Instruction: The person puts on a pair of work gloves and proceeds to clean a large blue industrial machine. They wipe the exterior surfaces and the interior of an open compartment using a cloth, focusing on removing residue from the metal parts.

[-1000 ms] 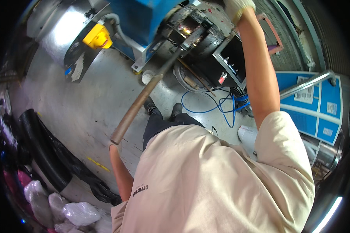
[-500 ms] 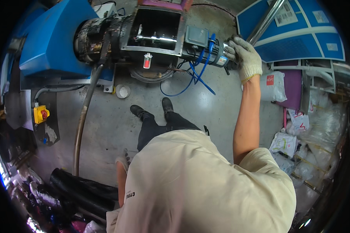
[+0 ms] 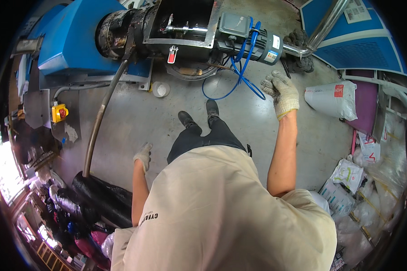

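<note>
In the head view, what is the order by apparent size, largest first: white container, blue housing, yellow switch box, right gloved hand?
Blue housing
Right gloved hand
White container and yellow switch box: too alike to rank

We are looking at an industrial workshop or factory floor: a blue machine housing (image 3: 77, 40) fills the upper left, an electric motor (image 3: 267, 49) with blue cables (image 3: 257, 28) sits at top centre, and filled plastic sacks (image 3: 348, 175) lie along the right on grey flooring (image 3: 239, 124).
</note>
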### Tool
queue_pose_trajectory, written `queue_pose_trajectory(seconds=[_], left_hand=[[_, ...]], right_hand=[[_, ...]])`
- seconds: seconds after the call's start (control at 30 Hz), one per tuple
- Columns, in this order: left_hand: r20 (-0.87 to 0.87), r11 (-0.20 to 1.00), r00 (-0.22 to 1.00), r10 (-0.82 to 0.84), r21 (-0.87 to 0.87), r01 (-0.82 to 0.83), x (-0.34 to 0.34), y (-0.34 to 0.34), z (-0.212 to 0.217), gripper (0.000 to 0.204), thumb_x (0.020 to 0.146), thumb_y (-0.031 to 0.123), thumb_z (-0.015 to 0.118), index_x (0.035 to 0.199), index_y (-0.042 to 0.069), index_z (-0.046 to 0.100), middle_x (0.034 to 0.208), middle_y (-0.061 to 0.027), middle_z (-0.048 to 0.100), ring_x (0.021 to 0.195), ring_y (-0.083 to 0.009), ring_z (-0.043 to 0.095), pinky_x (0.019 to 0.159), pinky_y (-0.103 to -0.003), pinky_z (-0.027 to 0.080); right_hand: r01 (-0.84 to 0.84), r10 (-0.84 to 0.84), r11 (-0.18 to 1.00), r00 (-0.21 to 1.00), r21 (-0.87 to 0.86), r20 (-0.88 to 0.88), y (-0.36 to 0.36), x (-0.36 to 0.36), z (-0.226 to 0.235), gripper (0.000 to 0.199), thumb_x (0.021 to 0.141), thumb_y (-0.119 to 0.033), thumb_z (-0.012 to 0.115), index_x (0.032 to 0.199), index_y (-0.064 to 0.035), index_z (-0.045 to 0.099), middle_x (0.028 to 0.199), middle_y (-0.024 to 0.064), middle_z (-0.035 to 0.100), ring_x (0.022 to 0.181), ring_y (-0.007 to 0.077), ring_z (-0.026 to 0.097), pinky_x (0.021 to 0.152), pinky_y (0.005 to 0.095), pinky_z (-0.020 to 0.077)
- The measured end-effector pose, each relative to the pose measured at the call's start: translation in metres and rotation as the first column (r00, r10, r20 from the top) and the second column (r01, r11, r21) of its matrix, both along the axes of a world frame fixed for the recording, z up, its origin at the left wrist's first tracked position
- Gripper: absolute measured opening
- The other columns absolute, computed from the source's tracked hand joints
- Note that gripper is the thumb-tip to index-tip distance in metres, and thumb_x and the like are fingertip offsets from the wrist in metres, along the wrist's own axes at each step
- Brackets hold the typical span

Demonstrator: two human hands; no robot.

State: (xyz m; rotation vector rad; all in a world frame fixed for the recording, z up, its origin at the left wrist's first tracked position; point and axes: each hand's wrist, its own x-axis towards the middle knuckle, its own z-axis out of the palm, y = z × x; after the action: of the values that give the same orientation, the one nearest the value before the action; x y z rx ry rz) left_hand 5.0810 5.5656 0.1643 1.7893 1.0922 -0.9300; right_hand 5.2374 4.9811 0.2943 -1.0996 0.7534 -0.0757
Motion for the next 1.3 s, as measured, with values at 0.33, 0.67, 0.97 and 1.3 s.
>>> queue_pose_trajectory(seconds=[0.33, 0.67, 0.97, 1.3], left_hand=[[-0.269, 0.971, 0.933, 0.237, 0.074, -0.226, -0.112, 0.025, -0.054, 0.083, 0.093, 0.060, 0.065, 0.155, 0.009, 0.047, 0.135, -0.0187, 0.065, 0.096, -0.0285, 0.062, 0.084, -0.046, 0.050], [-0.183, 0.991, 0.977, 0.109, -0.057, -0.121, -0.215, 0.096, -0.152, 0.082, 0.097, 0.053, 0.063, 0.164, 0.020, 0.031, 0.163, -0.0191, 0.040, 0.141, -0.0411, 0.046, 0.108, -0.055, 0.041], [-0.167, 0.833, 0.827, -0.537, 0.051, 0.551, -0.075, 0.107, -0.160, 0.074, 0.102, 0.046, 0.052, 0.160, 0.004, 0.033, 0.164, -0.0220, 0.038, 0.149, -0.0395, 0.040, 0.118, -0.042, 0.035], [-0.124, 0.860, 0.860, -0.494, 0.072, 0.505, 0.091, 0.052, -0.372, 0.080, 0.097, 0.065, 0.048, 0.156, 0.010, 0.045, 0.163, -0.0181, 0.041, 0.144, -0.0391, 0.045, 0.118, -0.044, 0.037]], right_hand=[[-0.329, 0.322, 0.944, 0.939, -0.042, -0.120, 0.102, -0.008, -0.001, 0.029, 0.100, -0.005, 0.060, 0.125, 0.0080, 0.064, 0.105, 0.0171, 0.073, 0.083, 0.0256, 0.075, 0.075, 0.0346, 0.0644], [-0.524, 0.497, 0.849, 0.836, -0.069, -0.233, 0.198, -0.023, -0.029, 0.032, 0.098, -0.003, 0.060, 0.127, 0.0104, 0.062, 0.107, 0.0185, 0.071, 0.087, 0.0291, 0.075, 0.076, 0.0379, 0.0650], [-0.463, 0.407, 0.885, 0.826, -0.057, -0.390, 0.186, -0.065, -0.082, 0.033, 0.097, -0.002, 0.061, 0.127, 0.0113, 0.062, 0.109, 0.0201, 0.070, 0.090, 0.0306, 0.075, 0.080, 0.0393, 0.0648], [-0.428, 0.263, 0.900, 0.684, -0.082, -0.681, 0.114, -0.152, -0.234, 0.029, 0.100, -0.002, 0.058, 0.127, 0.0060, 0.064, 0.107, 0.0187, 0.071, 0.086, 0.0315, 0.075, 0.079, 0.0421, 0.0651]])
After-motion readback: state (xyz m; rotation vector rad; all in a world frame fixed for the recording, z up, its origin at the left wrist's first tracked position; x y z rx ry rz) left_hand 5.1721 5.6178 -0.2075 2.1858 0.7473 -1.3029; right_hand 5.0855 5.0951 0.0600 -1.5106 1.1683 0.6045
